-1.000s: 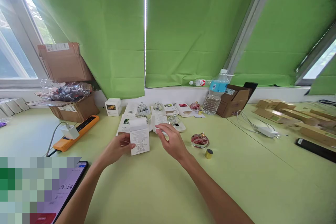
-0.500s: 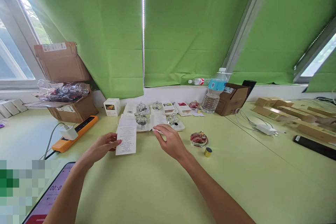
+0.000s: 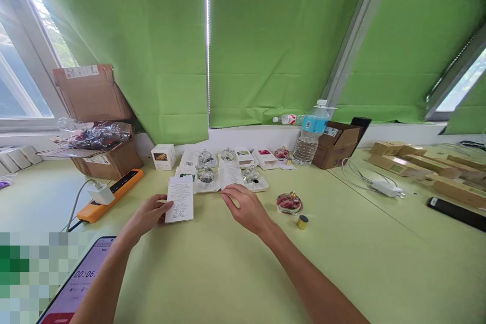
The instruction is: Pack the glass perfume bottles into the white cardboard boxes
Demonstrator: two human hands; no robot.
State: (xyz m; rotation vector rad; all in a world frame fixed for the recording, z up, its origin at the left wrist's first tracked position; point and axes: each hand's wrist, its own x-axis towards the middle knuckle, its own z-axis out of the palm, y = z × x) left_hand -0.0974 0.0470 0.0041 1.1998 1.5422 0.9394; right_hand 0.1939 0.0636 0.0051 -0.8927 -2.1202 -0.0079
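Observation:
My left hand [image 3: 150, 212] pinches the left edge of a white printed carton [image 3: 180, 201], its text side facing up at me. My right hand [image 3: 245, 207] has its fingers bent together at the lower edge of another white printed carton [image 3: 231, 177]; its fingertips partly cover the contact. Around these cartons sit several round clear glass bottles [image 3: 205, 175], some in white trays. A round bottle with dark red contents [image 3: 289, 203] lies right of my right hand, with a gold cap [image 3: 302, 222] beside it.
A phone [image 3: 81, 278] showing a timer lies at lower left. An orange power strip [image 3: 110, 196] with a white charger is near it. Behind are a cardboard box [image 3: 102, 162], a white picture box [image 3: 163, 157], a large water bottle [image 3: 309, 139] and a brown carton [image 3: 336, 147].
The carton in my left hand has shifted slightly left, and its top flap looks lower, uncovering a green-pictured box behind. My right hand has hardly moved.

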